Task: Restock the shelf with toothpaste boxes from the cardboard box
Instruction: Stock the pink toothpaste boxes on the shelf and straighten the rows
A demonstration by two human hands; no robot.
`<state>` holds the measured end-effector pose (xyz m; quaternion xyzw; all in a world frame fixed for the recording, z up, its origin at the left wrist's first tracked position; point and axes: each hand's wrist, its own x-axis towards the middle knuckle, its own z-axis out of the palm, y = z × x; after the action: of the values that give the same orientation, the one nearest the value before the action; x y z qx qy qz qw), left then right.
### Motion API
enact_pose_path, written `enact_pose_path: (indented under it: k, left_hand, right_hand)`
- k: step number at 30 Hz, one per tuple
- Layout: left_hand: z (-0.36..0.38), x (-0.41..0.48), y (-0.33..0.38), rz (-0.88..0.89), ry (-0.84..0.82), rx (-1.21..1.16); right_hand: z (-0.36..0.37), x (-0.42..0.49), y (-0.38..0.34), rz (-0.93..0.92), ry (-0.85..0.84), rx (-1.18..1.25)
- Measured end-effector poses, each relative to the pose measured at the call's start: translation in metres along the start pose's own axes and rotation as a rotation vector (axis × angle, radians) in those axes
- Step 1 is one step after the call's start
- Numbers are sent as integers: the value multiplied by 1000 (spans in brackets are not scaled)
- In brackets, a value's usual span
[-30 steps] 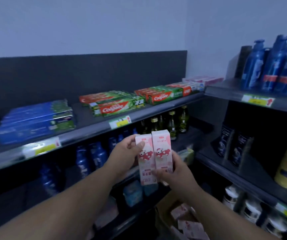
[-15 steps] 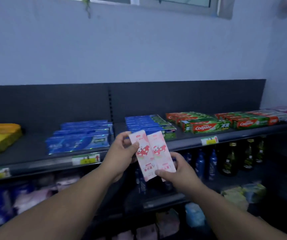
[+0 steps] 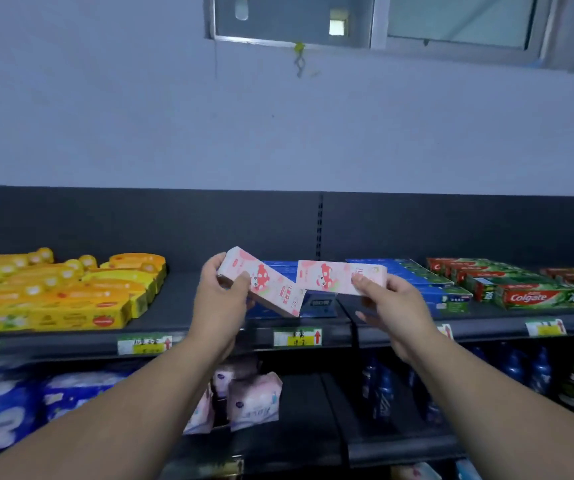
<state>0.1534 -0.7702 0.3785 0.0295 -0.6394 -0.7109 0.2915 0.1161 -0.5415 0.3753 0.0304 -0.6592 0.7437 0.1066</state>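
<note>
Since half a second ago we are looking higher and further left along the top shelf (image 3: 174, 318), and the two pink toothpaste boxes that we were holding together upright are now coming apart, one in each hand, both turned nearly flat.

We are facing a shelf that is already filling up: yellow and orange boxes (image 3: 71, 299) are crowding its left end, blue toothpaste boxes (image 3: 431, 285) are lying behind our hands, and red and green Colgate boxes (image 3: 535, 292) are stacking up to the right. Between the yellow stock and the blue stock a bare strip of shelf is showing, and we are judging that to be where the pink ones are going. Neither pink box is on the shelf yet, so this pair is still to be placed, and no other pink boxes are showing on this level. The cardboard box is not in view, so we cannot tell how many are left in it.

Below, the lower shelf is carrying blue and white soft packs (image 3: 12, 410) on the left, pink packs (image 3: 254, 400) in the middle and dark blue bottles (image 3: 514, 368) to the right.

Our left hand (image 3: 221, 306) is pinching the left pink box (image 3: 261, 282) at its upper end, tilted down to the right. Our right hand (image 3: 393, 313) is gripping the right pink box (image 3: 341, 277) by its right end between thumb and fingers, holding it level above the shelf edge. The two boxes are close at their inner ends; whether they are touching we cannot tell.
</note>
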Motion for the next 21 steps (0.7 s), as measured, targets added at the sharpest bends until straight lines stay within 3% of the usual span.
enact_pose_path:
  k: [5,12,21]
  left_hand:
    - [-24,29,-2,93,176,103]
    - [-17,59,-10,140,233,84]
    - [-39,85,-3,-26,73,243]
  right_hand:
    - [26,24,4,21,-19,-22]
    - [76,60,20,94,-249,-17]
    - [113,106,13,59,-356,124]
